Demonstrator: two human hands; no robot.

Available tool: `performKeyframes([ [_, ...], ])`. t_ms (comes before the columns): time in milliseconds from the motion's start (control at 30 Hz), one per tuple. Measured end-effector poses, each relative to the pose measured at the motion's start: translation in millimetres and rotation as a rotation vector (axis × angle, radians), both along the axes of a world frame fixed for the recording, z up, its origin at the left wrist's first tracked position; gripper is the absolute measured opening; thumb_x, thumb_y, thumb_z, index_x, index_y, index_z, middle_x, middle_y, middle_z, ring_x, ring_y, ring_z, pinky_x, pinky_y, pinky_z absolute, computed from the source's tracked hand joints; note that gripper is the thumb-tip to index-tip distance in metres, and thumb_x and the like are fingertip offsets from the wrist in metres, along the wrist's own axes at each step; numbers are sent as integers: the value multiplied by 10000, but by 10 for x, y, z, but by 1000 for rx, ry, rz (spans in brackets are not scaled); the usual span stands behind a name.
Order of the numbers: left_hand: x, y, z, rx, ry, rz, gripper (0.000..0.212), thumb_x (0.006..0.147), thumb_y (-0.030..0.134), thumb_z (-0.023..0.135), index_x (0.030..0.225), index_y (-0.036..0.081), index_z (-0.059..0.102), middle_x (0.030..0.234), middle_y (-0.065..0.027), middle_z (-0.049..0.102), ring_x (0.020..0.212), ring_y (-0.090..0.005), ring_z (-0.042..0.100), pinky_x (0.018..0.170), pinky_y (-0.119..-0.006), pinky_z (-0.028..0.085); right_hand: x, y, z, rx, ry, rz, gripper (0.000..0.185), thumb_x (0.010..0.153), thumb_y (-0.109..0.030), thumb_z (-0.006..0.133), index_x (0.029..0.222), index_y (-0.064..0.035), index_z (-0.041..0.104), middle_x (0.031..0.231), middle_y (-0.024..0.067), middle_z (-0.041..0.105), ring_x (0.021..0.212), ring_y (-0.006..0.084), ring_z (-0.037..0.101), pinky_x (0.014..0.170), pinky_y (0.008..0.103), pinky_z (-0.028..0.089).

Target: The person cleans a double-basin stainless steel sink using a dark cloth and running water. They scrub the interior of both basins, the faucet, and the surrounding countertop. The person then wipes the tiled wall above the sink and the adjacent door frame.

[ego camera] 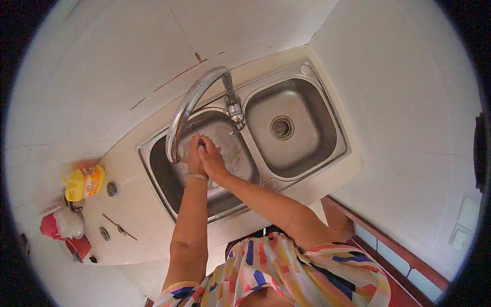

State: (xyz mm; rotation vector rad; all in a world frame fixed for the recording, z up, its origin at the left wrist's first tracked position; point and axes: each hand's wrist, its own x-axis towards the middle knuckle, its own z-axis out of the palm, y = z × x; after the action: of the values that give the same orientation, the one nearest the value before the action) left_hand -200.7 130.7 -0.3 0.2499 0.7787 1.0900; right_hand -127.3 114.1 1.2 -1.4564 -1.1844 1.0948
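Observation:
My left hand (195, 158) and my right hand (212, 159) are pressed together over the left basin (236, 169) of a stainless steel double sink. A small dark patch shows between the fingers; whether it is an object or a shadowed gap, I cannot tell. The spout of a chrome gooseneck faucet (195, 90) ends just left of my left wrist, which wears a pale bracelet (196, 176). Beneath the hands the basin floor looks wet, with whitish patches. My palms are hidden.
The right basin (303, 146) has a round drain (282, 127). Left on the pale counter (130, 199) stand a yellow jug with an orange label (85, 183), a dark round scrubber (111, 189), a thin stick (119, 227), and a white plastic bag (70, 223). Walls rise behind and at right.

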Motion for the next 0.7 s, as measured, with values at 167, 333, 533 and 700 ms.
performKeyframes([
  [167,227,-130,330,-213,115,256,217,977,281,493,1006,77,561,948,-58,603,890,-195,586,814,-366,514,322,81,-255,167,-401,150,371,887,-235,537,1223,-87,488,1197,135,551,1177,335,476,1035,451,315],
  [333,-57,-214,378,-33,220,394,257,968,241,516,1102,25,555,1029,-94,614,955,-209,587,854,-359,486,40,-30,151,-436,841,159,484,893,-339,595,1285,-88,463,1193,74,545,1142,222,487,985,354,378],
  [533,28,-352,542,552,2010,169,294,944,255,533,1101,13,593,1086,-148,601,1000,-259,567,886,-364,430,19,35,302,-691,1559,66,254,926,-357,568,967,-109,606,893,28,634,855,169,614,772,318,512],
  [700,122,-376,694,468,1465,121,282,920,172,528,1133,-5,580,1166,-167,597,1050,-325,555,970,-407,375,-108,3,66,-579,1516,156,177,915,-257,576,984,-97,601,884,43,609,831,168,610,706,316,523],
])
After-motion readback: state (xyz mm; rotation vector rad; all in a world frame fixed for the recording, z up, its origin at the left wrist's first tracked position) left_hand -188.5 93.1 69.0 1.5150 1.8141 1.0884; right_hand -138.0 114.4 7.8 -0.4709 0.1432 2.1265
